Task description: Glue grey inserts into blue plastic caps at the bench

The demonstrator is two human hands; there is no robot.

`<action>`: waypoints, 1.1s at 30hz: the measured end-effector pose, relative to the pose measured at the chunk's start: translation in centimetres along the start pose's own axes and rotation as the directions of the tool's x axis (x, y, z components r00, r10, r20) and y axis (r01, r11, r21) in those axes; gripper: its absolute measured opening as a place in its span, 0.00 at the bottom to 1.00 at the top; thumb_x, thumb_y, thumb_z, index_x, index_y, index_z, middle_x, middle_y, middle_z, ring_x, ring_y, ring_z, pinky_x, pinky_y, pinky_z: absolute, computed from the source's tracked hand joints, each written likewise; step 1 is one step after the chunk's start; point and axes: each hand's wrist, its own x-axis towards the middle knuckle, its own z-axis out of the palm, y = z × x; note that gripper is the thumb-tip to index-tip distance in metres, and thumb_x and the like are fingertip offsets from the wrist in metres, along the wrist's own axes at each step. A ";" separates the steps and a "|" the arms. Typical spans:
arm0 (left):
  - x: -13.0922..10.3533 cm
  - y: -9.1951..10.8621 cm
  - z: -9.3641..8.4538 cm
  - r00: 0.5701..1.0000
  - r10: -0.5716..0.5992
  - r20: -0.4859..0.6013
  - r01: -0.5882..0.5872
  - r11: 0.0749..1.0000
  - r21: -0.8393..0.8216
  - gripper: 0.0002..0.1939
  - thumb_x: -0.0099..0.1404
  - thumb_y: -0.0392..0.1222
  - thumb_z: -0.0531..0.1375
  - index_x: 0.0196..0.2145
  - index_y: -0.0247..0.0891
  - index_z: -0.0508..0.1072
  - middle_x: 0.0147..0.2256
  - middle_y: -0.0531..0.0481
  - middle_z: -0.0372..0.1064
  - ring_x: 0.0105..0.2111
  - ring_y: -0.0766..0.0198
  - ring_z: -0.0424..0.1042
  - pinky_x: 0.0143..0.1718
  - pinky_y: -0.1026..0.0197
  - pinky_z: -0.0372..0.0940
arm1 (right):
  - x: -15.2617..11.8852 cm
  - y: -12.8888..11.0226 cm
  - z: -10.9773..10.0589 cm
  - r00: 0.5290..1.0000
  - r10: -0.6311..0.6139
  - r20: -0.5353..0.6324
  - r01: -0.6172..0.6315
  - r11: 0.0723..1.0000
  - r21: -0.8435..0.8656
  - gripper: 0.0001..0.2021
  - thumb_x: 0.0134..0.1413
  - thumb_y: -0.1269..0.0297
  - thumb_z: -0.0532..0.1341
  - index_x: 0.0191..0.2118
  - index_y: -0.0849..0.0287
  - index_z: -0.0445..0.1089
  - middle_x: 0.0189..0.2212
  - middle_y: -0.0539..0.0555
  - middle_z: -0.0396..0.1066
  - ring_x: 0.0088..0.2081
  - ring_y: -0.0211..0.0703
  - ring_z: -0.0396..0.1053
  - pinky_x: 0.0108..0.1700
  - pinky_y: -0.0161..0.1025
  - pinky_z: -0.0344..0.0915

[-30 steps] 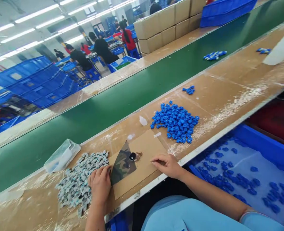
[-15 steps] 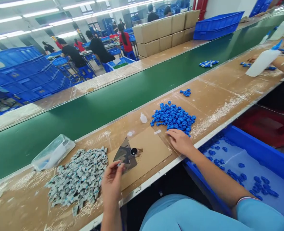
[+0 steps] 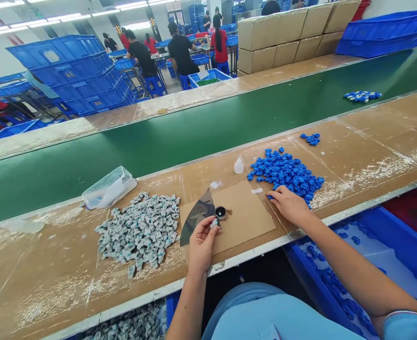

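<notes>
My left hand point(image 3: 202, 243) pinches a small pale grey piece point(image 3: 214, 223) between thumb and fingertips, just in front of a small round cup with black inside point(image 3: 220, 213). That cup stands on a flat cardboard sheet point(image 3: 246, 219), beside a dark, curved-edged film point(image 3: 199, 212). My right hand point(image 3: 289, 205) is closed at the near left edge of a pile of small blue pieces point(image 3: 288, 172). A bit of blue shows under its fingertips. Left of the cardboard lies a heap of small grey pieces point(image 3: 141, 229).
Beyond the bench runs a green conveyor belt point(image 3: 180, 130), with blue-and-white pieces point(image 3: 362, 96) on it. A clear plastic container point(image 3: 109, 188) and a small white nozzle-like piece point(image 3: 238, 165) stand near the belt. A blue bin point(image 3: 318, 278) sits below the bench edge at right.
My view has swung left. My left hand has moved with the grey piece towards the black cup. The fingers of my right hand have drawn together, and blue now shows under them.
</notes>
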 end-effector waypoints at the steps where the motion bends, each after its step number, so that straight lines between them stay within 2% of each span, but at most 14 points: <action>1: 0.0 -0.1 0.0 1.000 0.011 -0.001 -0.011 1.000 -0.023 0.20 0.48 0.49 0.70 0.37 0.38 0.76 0.33 0.50 0.72 0.30 0.68 0.72 0.36 0.61 0.70 | 0.1 0.0 -0.1 1.000 -0.011 -0.007 0.011 1.000 -0.001 0.11 0.58 0.69 0.56 0.43 0.54 0.73 0.41 0.55 0.70 0.36 0.43 0.71 0.28 0.34 0.63; 5: -0.1 -0.4 -0.1 0.999 0.038 -0.007 -0.039 0.991 -0.125 0.19 0.52 0.51 0.67 0.38 0.39 0.75 0.31 0.53 0.71 0.29 0.69 0.72 0.36 0.62 0.70 | 0.3 -0.2 -0.3 0.993 -0.046 -0.105 0.058 0.991 0.119 0.12 0.59 0.69 0.53 0.43 0.58 0.72 0.40 0.59 0.71 0.41 0.48 0.71 0.40 0.40 0.69; 8: 0.0 -0.3 -0.1 1.000 0.009 -0.006 -0.010 0.988 -0.152 0.18 0.51 0.53 0.67 0.35 0.37 0.76 0.29 0.52 0.72 0.28 0.70 0.71 0.35 0.63 0.70 | 0.3 -1.3 -0.6 0.977 -0.033 -0.212 0.114 0.915 0.386 0.13 0.60 0.63 0.52 0.45 0.59 0.71 0.40 0.60 0.72 0.42 0.50 0.71 0.45 0.45 0.69; 10: 0.0 -0.2 -0.1 0.999 -0.034 -0.008 0.032 0.987 -0.159 0.19 0.49 0.53 0.68 0.35 0.37 0.76 0.29 0.52 0.72 0.29 0.69 0.72 0.37 0.63 0.69 | 0.2 -2.7 -0.6 0.982 0.018 -0.187 0.110 0.754 0.647 0.15 0.61 0.59 0.51 0.46 0.58 0.69 0.39 0.59 0.72 0.38 0.47 0.73 0.41 0.44 0.71; 12: 0.1 -0.1 -0.1 0.997 -0.079 -0.018 0.075 0.983 -0.167 0.21 0.46 0.52 0.70 0.35 0.36 0.77 0.29 0.51 0.73 0.30 0.69 0.73 0.39 0.63 0.69 | 0.1 -4.5 -0.5 0.997 0.054 -0.049 0.016 0.490 0.872 0.16 0.60 0.55 0.52 0.46 0.58 0.69 0.34 0.55 0.72 0.32 0.43 0.74 0.35 0.41 0.73; 14: 0.1 -0.1 -0.1 0.994 -0.108 -0.031 0.102 0.981 -0.167 0.23 0.43 0.50 0.72 0.37 0.36 0.77 0.29 0.51 0.74 0.30 0.68 0.74 0.39 0.63 0.68 | 0.1 -6.2 -0.4 0.992 0.032 0.120 -0.125 0.233 0.964 0.17 0.57 0.52 0.54 0.43 0.59 0.70 0.28 0.52 0.70 0.27 0.40 0.73 0.31 0.39 0.72; 15: 0.1 -0.1 -0.1 0.993 -0.110 -0.038 0.102 0.981 -0.162 0.24 0.43 0.50 0.72 0.37 0.36 0.76 0.29 0.51 0.74 0.30 0.68 0.74 0.39 0.63 0.68 | 0.1 -7.0 -0.4 0.983 0.005 0.182 -0.181 0.143 0.973 0.17 0.55 0.52 0.56 0.41 0.59 0.71 0.26 0.51 0.70 0.26 0.39 0.73 0.31 0.38 0.72; 17: 0.0 -0.2 -0.2 0.994 -0.097 -0.042 0.090 0.985 -0.146 0.24 0.44 0.50 0.72 0.38 0.36 0.76 0.28 0.52 0.74 0.29 0.68 0.74 0.38 0.63 0.68 | 0.0 -8.0 -0.4 0.967 -0.054 0.249 -0.246 0.049 0.968 0.16 0.53 0.53 0.59 0.40 0.60 0.73 0.25 0.50 0.70 0.27 0.37 0.73 0.34 0.37 0.72; 19: -0.1 -0.3 -0.2 0.997 -0.076 -0.033 0.072 0.989 -0.128 0.23 0.46 0.51 0.70 0.38 0.36 0.76 0.27 0.52 0.73 0.28 0.69 0.73 0.38 0.64 0.68 | -0.1 -8.7 -0.5 0.967 -0.099 0.237 -0.233 0.050 0.971 0.15 0.51 0.55 0.62 0.41 0.59 0.73 0.28 0.51 0.72 0.30 0.36 0.73 0.38 0.37 0.72; 21: -0.2 -0.5 -0.3 0.998 -0.056 -0.024 0.053 0.992 -0.111 0.22 0.49 0.52 0.68 0.39 0.37 0.76 0.27 0.52 0.73 0.28 0.69 0.73 0.37 0.64 0.68 | -0.1 -9.0 -0.5 0.976 -0.125 0.177 -0.165 0.101 0.981 0.15 0.51 0.57 0.63 0.44 0.57 0.73 0.33 0.52 0.73 0.33 0.36 0.74 0.42 0.38 0.72; 24: -0.3 -0.5 -0.3 0.999 -0.038 -0.019 0.036 0.996 -0.087 0.20 0.52 0.52 0.67 0.39 0.37 0.76 0.29 0.52 0.73 0.29 0.70 0.72 0.37 0.65 0.67 | 0.0 -9.3 -0.1 0.989 -0.126 0.081 -0.057 0.187 0.981 0.17 0.51 0.57 0.63 0.47 0.56 0.71 0.37 0.54 0.73 0.35 0.39 0.74 0.42 0.40 0.72; 29: -0.3 0.0 -0.2 0.999 -0.033 0.000 0.033 0.999 -0.041 0.19 0.53 0.51 0.66 0.39 0.37 0.75 0.29 0.52 0.73 0.29 0.69 0.71 0.37 0.64 0.68 | 0.4 -9.7 -0.1 0.979 -0.160 -0.124 0.185 0.464 0.866 0.10 0.56 0.60 0.60 0.42 0.55 0.74 0.39 0.56 0.76 0.42 0.43 0.73 0.46 0.42 0.71; 33: -0.3 0.1 -0.2 0.999 -0.037 0.015 0.037 0.998 -0.042 0.18 0.54 0.51 0.65 0.39 0.37 0.75 0.30 0.51 0.73 0.30 0.69 0.71 0.36 0.64 0.68 | 0.7 -10.1 -0.8 0.958 -0.200 -0.203 0.284 0.592 0.754 0.11 0.59 0.62 0.58 0.44 0.55 0.73 0.39 0.55 0.77 0.38 0.42 0.74 0.42 0.40 0.72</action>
